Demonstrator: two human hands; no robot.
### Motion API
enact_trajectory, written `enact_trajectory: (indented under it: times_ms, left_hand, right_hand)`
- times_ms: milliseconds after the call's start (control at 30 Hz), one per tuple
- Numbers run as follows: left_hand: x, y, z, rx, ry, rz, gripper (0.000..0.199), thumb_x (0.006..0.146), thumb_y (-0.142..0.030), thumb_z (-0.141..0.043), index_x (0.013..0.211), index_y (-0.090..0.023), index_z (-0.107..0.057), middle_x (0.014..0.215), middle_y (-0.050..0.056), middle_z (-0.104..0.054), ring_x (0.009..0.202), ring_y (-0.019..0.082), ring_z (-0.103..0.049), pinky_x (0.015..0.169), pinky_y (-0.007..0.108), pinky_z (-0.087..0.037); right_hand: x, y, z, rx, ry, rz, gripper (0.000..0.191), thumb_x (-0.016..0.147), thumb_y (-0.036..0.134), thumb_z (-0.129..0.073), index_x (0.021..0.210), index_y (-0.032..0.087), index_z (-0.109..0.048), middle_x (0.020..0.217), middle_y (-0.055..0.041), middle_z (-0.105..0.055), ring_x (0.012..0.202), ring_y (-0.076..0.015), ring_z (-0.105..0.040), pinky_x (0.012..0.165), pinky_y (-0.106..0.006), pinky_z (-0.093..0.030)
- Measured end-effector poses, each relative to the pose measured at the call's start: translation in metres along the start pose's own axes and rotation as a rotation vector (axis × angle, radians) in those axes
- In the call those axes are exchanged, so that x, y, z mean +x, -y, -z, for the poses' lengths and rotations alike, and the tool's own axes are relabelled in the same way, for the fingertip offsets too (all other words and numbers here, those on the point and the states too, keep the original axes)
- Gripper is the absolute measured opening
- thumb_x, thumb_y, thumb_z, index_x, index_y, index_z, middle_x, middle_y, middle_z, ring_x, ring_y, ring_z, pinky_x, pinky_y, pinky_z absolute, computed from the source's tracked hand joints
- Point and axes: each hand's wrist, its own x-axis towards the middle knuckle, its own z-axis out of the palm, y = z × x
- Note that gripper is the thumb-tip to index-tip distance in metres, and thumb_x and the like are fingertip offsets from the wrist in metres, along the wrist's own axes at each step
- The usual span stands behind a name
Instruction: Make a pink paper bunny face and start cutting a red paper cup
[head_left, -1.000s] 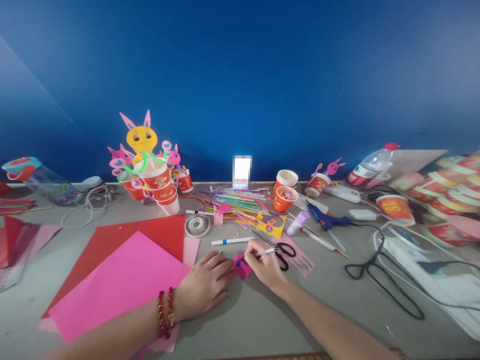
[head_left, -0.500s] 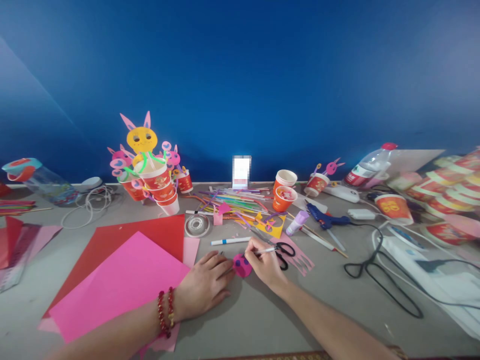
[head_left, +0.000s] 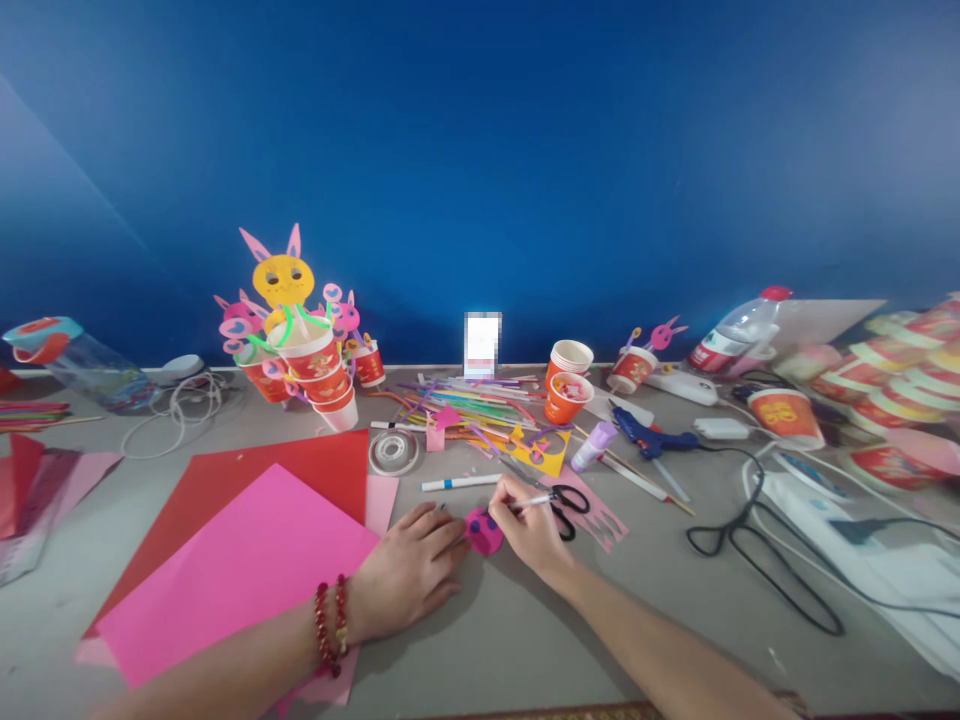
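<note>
On the grey table lies a small magenta paper disc [head_left: 486, 536] with dark blue round spots. My left hand [head_left: 411, 568] rests palm down with its fingers spread, the fingertips at the disc's left edge. My right hand [head_left: 529, 525] pinches a white pen [head_left: 531, 501], its tip at the top right of the disc. A white marker with a blue band [head_left: 461, 483] lies just beyond the disc. Black-handled scissors [head_left: 571, 499] lie right of my right hand, partly on a cut pink paper [head_left: 600, 513].
Magenta [head_left: 247, 570] and red sheets [head_left: 172, 510] lie at left, a tape roll [head_left: 394, 452] beyond them. Paper cups with rabbit figures [head_left: 311, 360] stand back left. Straws [head_left: 480, 405] lie at the back centre. At right are a blue glue gun [head_left: 652, 438], cables and a power strip [head_left: 825, 530].
</note>
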Motion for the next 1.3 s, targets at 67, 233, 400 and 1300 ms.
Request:
enact_trajectory:
  times_ms: [67,233,400,1300]
  left_hand:
    - [0.0,0.0,0.0,0.0,-0.002,-0.002,0.038,0.093,-0.04,-0.055,0.125,-0.02,-0.052,0.129,0.005,-0.058,0.12,0.024,-0.049,0.11,0.041,-0.028]
    - [-0.001,0.0,0.0,0.013,-0.003,0.004,0.039,0.092,-0.039,-0.057,0.125,-0.021,-0.052,0.129,0.005,-0.059,0.12,0.024,-0.049,0.11,0.042,-0.029]
    - [-0.003,0.002,-0.005,0.03,-0.031,-0.003,0.041,0.09,-0.04,-0.059,0.126,-0.022,-0.052,0.131,0.005,-0.058,0.12,0.023,-0.049,0.109,0.041,-0.03]
    - [-0.002,0.005,-0.009,0.013,-0.02,-0.008,0.04,0.091,-0.039,-0.057,0.127,-0.024,-0.053,0.129,0.006,-0.058,0.122,0.023,-0.048,0.112,0.043,-0.029]
  right_hand:
    - [0.0,0.0,0.0,0.009,-0.016,-0.002,0.021,0.081,0.013,-0.047,0.063,0.021,-0.043,0.058,0.0054,-0.042,0.054,-0.0113,-0.041,0.051,-0.022,-0.031]
    - [0.001,0.002,0.002,0.123,-0.037,-0.061,0.013,0.08,0.016,-0.047,0.069,0.022,-0.046,0.057,0.0058,-0.047,0.051,-0.0113,-0.045,0.05,-0.022,-0.034]
    - [0.002,0.006,0.012,0.184,0.059,-0.169,0.008,0.075,0.015,-0.05,0.071,0.022,-0.048,0.055,0.0068,-0.049,0.048,-0.0107,-0.046,0.048,-0.021,-0.034]
    - [-0.003,-0.005,0.021,-0.034,0.092,-0.017,0.017,0.077,0.01,-0.049,0.064,0.021,-0.045,0.058,0.0051,-0.045,0.052,-0.0109,-0.041,0.047,-0.022,-0.027]
